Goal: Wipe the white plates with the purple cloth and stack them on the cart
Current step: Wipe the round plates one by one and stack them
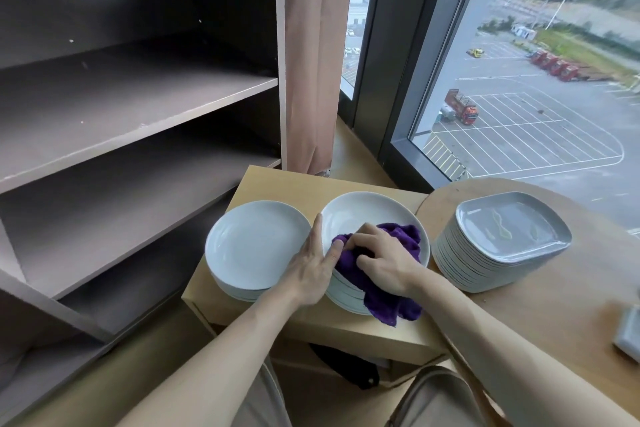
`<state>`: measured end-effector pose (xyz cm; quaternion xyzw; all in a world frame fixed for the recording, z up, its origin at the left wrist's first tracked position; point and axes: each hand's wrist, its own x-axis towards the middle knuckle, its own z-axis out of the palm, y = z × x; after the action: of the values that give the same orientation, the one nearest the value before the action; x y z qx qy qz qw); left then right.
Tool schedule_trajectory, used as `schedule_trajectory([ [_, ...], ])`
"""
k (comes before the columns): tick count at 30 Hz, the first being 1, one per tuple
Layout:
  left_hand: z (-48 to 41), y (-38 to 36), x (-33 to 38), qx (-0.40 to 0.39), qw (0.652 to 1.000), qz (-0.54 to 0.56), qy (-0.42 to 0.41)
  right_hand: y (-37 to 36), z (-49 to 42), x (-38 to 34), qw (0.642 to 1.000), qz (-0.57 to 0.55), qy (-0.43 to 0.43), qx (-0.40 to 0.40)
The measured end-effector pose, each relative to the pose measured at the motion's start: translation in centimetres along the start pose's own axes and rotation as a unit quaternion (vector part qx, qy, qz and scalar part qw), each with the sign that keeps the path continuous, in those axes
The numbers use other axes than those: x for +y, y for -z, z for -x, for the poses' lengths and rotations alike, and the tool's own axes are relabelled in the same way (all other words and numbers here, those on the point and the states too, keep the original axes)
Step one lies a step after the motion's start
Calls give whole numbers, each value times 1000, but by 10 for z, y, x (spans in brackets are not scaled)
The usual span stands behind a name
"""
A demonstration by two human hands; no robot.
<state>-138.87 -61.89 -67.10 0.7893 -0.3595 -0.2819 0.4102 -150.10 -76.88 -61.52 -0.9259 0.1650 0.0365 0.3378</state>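
Two stacks of round white plates sit side by side on a small wooden table point(277, 184). The left stack point(256, 246) is untouched. On the top plate of the right stack point(363, 211) lies the purple cloth point(377, 288), which hangs over the near rim. My right hand point(381, 260) grips the cloth and presses it into that plate. My left hand point(311, 270) lies with straight fingers against the left rim of the right stack, steadying it. The cart point(138, 107), a brown unit with bare shelves, stands to the left.
A stack of grey squarish plates point(502, 239) sits on a round wooden table point(571, 305) at the right. A brown fabric cover point(311, 62) hangs beside the cart. A large window is behind. A grey object point(628, 336) lies at the right edge.
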Motion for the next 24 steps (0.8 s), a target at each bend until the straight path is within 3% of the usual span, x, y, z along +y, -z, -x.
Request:
schedule_trajectory([
  [10, -3, -4, -4, 8, 999, -47, -1, 6, 23, 27, 985, 155, -61, 42],
  [17, -4, -7, -4, 16, 1000, -27, 0, 11, -1, 43, 952, 249, -99, 147],
  [24, -4, -5, -5, 10, 999, -39, 0, -6, -21, 37, 942, 263, -133, 163],
])
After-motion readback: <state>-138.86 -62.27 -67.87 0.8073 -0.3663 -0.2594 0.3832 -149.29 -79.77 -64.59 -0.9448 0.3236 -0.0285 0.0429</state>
